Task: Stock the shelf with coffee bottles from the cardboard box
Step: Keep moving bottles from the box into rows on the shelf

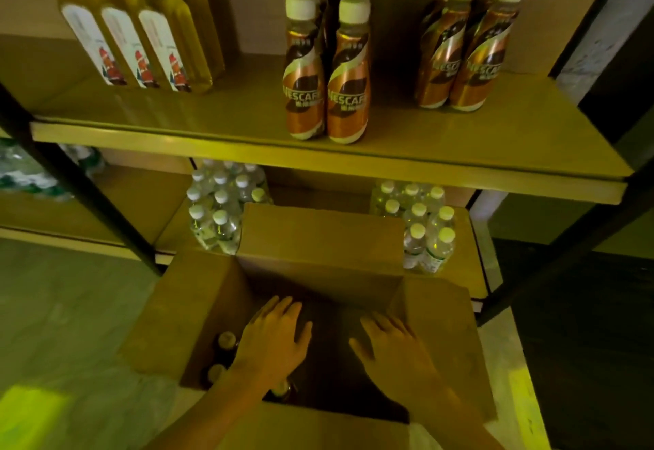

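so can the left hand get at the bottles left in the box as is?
Probably yes. The left hand is already inside the open cardboard box, flaps folded out, fingers spread, with bottle caps right beside it. Nothing covers them.

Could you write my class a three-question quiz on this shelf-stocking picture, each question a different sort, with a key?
1. True or false: both hands reach into the open cardboard box.
2. The Nescafe coffee bottles stand on which shelf board? A) upper B) lower
3. What stands left of the coffee on that wooden shelf?

Key: 1 true; 2 A; 3 yellow oil bottles.
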